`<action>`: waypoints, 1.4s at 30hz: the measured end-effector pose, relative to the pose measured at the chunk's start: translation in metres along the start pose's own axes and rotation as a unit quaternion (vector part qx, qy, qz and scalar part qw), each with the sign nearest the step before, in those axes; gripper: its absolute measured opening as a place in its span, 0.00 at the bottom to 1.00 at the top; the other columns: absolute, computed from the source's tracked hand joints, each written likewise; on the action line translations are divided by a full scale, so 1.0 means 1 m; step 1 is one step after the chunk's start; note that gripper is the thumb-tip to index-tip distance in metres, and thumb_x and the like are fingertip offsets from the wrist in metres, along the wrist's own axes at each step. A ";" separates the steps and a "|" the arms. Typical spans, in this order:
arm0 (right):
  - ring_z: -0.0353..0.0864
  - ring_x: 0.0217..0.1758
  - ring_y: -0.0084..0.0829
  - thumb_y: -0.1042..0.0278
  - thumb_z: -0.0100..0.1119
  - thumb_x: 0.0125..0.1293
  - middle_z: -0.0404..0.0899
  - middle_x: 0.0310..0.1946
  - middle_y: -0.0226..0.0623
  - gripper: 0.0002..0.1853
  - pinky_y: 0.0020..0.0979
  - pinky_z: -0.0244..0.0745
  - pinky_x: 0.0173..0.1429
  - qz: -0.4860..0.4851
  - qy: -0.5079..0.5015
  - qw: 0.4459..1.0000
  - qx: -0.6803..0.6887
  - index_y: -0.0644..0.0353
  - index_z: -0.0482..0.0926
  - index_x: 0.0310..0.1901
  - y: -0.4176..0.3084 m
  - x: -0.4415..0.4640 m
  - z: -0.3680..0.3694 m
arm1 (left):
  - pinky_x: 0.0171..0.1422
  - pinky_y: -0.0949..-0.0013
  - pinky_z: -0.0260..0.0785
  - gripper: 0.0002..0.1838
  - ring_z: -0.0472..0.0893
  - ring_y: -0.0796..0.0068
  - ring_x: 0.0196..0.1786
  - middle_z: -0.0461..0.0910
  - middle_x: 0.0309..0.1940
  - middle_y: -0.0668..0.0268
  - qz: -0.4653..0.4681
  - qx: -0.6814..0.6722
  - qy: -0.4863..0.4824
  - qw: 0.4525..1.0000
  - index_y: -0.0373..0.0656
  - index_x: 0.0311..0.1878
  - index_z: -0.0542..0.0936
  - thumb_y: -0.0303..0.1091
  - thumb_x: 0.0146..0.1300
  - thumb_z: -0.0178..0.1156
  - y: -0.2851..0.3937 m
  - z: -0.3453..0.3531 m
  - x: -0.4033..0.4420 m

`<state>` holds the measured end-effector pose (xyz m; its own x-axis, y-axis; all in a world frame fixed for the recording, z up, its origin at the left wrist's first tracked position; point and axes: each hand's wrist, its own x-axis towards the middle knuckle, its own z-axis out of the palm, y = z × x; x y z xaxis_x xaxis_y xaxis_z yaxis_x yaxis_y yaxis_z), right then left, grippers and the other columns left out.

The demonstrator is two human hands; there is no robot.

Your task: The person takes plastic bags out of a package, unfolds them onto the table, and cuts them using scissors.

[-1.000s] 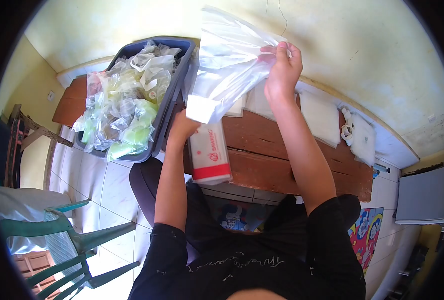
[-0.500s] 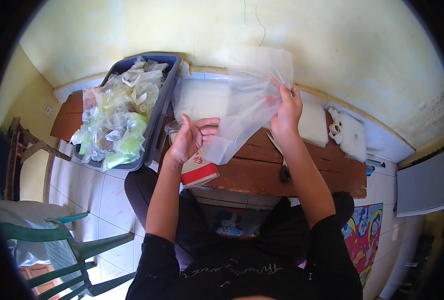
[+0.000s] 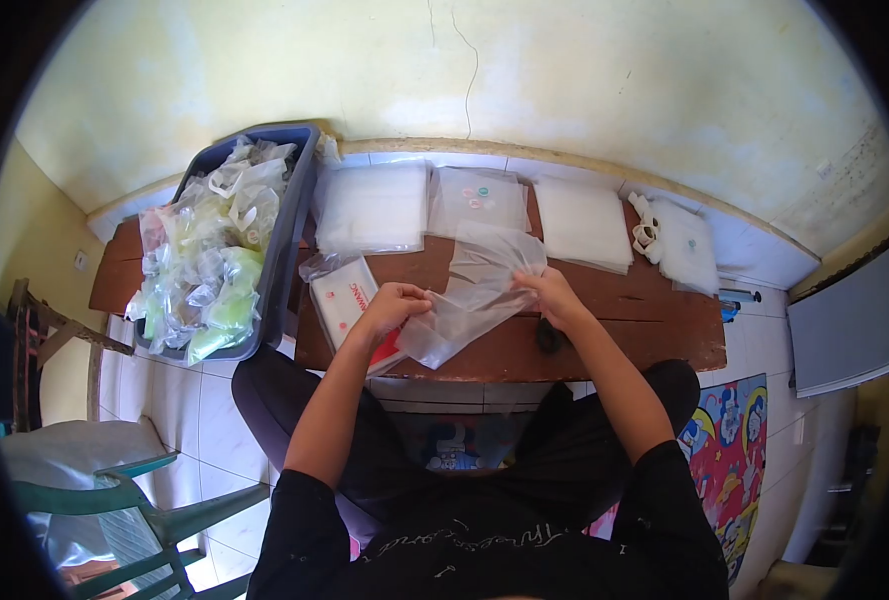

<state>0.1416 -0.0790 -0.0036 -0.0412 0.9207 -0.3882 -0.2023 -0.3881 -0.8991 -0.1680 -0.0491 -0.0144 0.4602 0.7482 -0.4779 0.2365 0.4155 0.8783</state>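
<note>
A clear plastic bag [image 3: 475,300] is stretched between my two hands over the low brown bench. My left hand [image 3: 395,308] is closed on its left edge, with fingertips pinched together. On the opposite side, my right hand [image 3: 553,296] grips the gathered plastic between thumb and fingers. Beneath my left hand lies a white and red printed packet [image 3: 340,300], partly covered by the hand and bag. The black handle of the scissors [image 3: 550,337] shows just below my right hand; their blades are hidden under the bag.
A dark bin [image 3: 303,200] heaped with crumpled plastic bags [image 3: 215,250] stands on the left. Along the wall lie flat stacks of clear bags [image 3: 370,208], a stack with small printed marks [image 3: 480,200], and a whitish stack [image 3: 583,225]. A green chair [image 3: 155,510] is lower left.
Both hands have come down toward the bench with the bag. My left hand, open before with fingers spread, is now closed on the bag's edge. The view has shifted, showing more stacks.
</note>
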 end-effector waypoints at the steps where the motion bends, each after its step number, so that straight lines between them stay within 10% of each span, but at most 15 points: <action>1: 0.82 0.35 0.26 0.66 0.60 0.68 0.81 0.34 0.34 0.09 0.27 0.80 0.32 0.003 -0.007 1.000 -0.008 0.62 0.76 0.44 0.003 -0.003 -0.005 | 0.43 0.75 0.71 0.13 0.81 0.80 0.37 0.84 0.36 0.67 0.029 -0.010 0.024 0.999 0.39 0.48 0.81 0.29 0.61 0.64 -0.003 0.001 0.004; 15: 0.58 0.10 0.15 0.58 0.51 0.76 0.66 0.17 0.21 0.14 0.21 0.47 0.11 -0.175 0.061 0.981 0.057 0.61 0.78 0.45 -0.060 -0.023 0.013 | 0.43 0.77 0.70 0.19 0.79 0.80 0.36 0.80 0.31 0.68 0.250 -0.161 0.080 0.952 0.41 0.57 0.74 0.22 0.62 0.60 0.028 0.005 -0.006; 26: 0.80 0.36 0.24 0.72 0.56 0.69 0.79 0.40 0.34 0.16 0.27 0.81 0.37 -0.040 0.010 0.999 -0.020 0.62 0.72 0.58 0.010 0.016 -0.015 | 0.39 0.76 0.74 0.24 0.82 0.78 0.34 0.84 0.36 0.64 0.006 -0.032 0.026 0.999 0.37 0.59 0.75 0.23 0.58 0.65 -0.003 0.019 0.008; 42: 0.85 0.38 0.30 0.79 0.54 0.68 0.83 0.44 0.45 0.24 0.29 0.83 0.43 -0.039 -0.091 0.995 -0.009 0.64 0.68 0.65 -0.018 -0.010 -0.010 | 0.40 0.77 0.74 0.12 0.83 0.80 0.37 0.85 0.39 0.63 0.175 -0.179 0.107 0.962 0.38 0.53 0.78 0.27 0.67 0.60 0.001 0.021 0.019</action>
<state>0.1554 -0.0820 0.0142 -0.2038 0.9395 -0.2754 -0.1943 -0.3145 -0.9291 -0.1408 -0.0460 -0.0221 0.2628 0.9480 -0.1796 -0.2278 0.2418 0.9432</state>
